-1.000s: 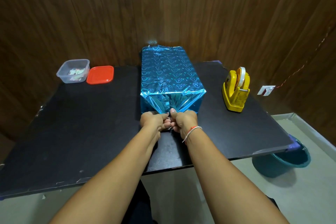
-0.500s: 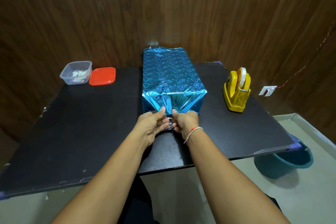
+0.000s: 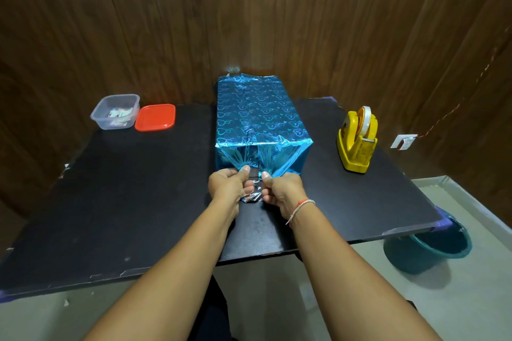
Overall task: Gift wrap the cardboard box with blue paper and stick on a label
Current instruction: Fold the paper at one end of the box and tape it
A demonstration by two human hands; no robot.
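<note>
Hands, two (image 3: 231,184) (image 3: 284,188), pinch one box's blue paper (image 3: 259,158).

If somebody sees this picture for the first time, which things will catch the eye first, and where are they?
First comes the shiny blue wrapped box in the middle of the black table, with the left hand and the right hand pinching the gathered paper at its near end. Next are the yellow tape dispenser to the right of the box, and the red lid beside a clear container at the far left.
</note>
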